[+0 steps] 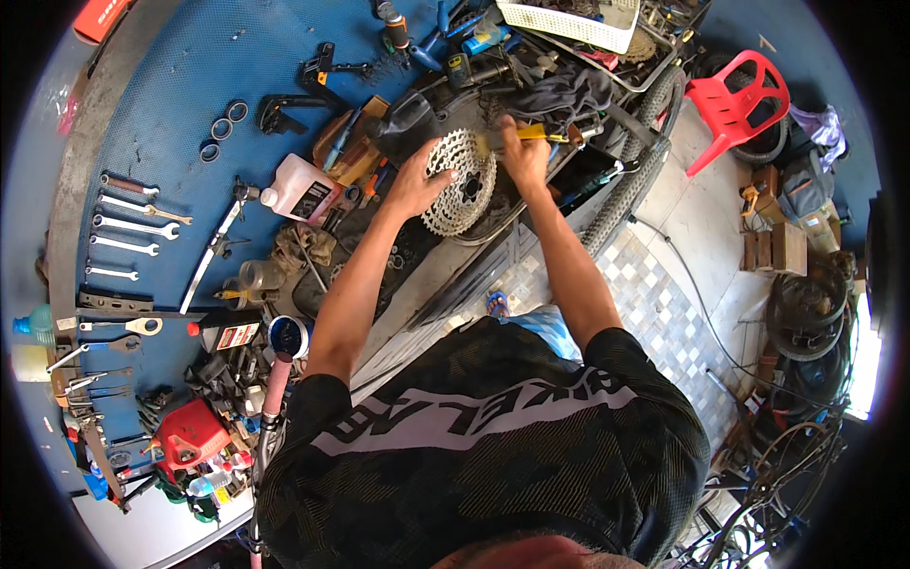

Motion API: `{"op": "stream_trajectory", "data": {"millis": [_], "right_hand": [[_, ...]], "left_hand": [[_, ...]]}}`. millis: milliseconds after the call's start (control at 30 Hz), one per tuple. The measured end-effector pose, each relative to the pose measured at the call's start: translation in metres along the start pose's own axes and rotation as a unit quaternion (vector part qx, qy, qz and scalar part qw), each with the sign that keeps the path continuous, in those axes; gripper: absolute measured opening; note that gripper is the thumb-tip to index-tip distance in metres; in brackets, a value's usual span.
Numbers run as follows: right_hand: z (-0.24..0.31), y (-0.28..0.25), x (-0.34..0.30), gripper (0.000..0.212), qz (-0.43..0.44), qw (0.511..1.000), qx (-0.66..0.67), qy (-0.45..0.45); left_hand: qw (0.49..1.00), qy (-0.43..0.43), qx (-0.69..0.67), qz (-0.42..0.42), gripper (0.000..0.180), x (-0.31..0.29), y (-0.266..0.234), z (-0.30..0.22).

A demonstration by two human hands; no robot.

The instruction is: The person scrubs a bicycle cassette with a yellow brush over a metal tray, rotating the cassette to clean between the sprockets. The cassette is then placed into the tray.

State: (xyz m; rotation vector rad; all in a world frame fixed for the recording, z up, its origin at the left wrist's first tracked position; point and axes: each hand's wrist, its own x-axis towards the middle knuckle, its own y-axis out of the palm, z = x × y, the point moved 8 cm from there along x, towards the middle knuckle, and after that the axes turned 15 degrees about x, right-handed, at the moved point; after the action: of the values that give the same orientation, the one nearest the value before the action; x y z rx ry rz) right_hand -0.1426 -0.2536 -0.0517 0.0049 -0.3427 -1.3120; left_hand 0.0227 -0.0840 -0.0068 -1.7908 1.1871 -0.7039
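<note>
A silver bicycle cassette (462, 204) stands tilted over the cluttered workbench, its toothed rings facing me. My left hand (417, 185) grips its left edge, thumb lying across the front of the sprockets. In my right hand (524, 156) is a brush with a yellow handle (537, 131); its blurred bristle end points left, at the cassette's upper right edge. Whether the bristles touch the teeth I cannot tell. Beneath the cassette lies a dark, dirty tray (398, 275) with small parts in it.
A pink-white jug (301, 188) stands left of my left forearm. Wrenches (133, 228) hang on the blue wall panel. Past the bench's right edge runs a bicycle tyre (607, 213). A white basket (578, 27) sits at the back; a red chair (739, 104) stands at right.
</note>
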Motion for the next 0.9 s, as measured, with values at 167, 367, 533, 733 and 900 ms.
{"op": "stream_trajectory", "data": {"millis": [167,367,533,733,900], "right_hand": [[0.045,0.037,-0.017,0.043,0.040,0.998,0.038,-0.030],[-0.010,-0.006,0.006,0.047,0.002,1.000,0.001,-0.018],[0.059,0.038,-0.017,0.046,0.059,0.995,0.078,-0.003],[-0.030,-0.011,0.002,0.048,0.034,0.996,-0.068,0.040],[-0.056,-0.029,0.001,0.052,0.137,0.952,-0.270,0.036]], "left_hand": [[0.997,0.054,-0.063,0.009,0.078,0.002,0.004,0.008],[0.998,0.050,-0.009,-0.034,0.073,0.002,-0.004,-0.011],[0.996,0.072,-0.049,-0.008,0.076,0.004,-0.002,0.000],[0.998,-0.023,-0.052,0.021,0.095,-0.005,0.001,0.019],[0.993,0.028,-0.109,-0.036,0.075,-0.011,-0.007,0.010]]}}
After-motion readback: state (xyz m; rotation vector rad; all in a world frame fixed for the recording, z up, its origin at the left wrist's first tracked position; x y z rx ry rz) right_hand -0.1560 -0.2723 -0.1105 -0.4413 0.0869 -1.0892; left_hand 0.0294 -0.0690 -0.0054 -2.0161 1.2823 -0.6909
